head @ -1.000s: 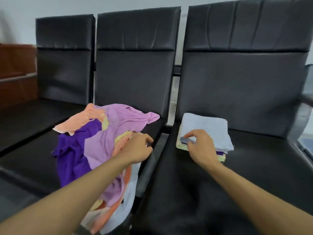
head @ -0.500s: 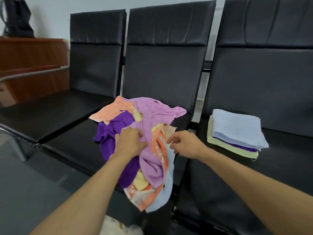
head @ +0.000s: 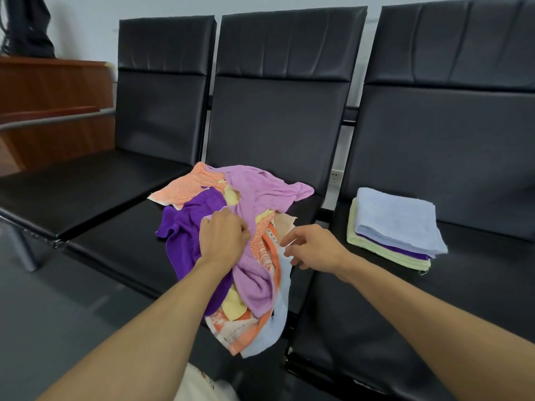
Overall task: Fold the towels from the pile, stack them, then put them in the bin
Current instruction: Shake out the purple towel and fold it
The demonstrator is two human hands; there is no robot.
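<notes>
A loose pile of towels [head: 254, 198] in orange, dark purple, lilac, yellow and pale blue lies on the middle seat and hangs over its front edge. My left hand [head: 223, 238] rests on top of the pile, its fingers curled into the lilac towel [head: 254, 282]. My right hand [head: 312, 247] is at the pile's right side and pinches the edge of the pale blue towel [head: 279, 319]. On the right seat sits a folded stack [head: 396, 224], with a light blue towel on top, purple under it and pale yellow-green at the bottom. No bin is in view.
Three black padded seats [head: 95, 195] stand in a row with tall backs. A wooden counter [head: 52, 111] with a black bag on it stands at the left. A wall socket [head: 335, 176] shows between two seat backs. Grey floor lies below left.
My right hand left the folded stack and moved left to the pile's right edge. My left hand stayed on the pile. The view swung left.
</notes>
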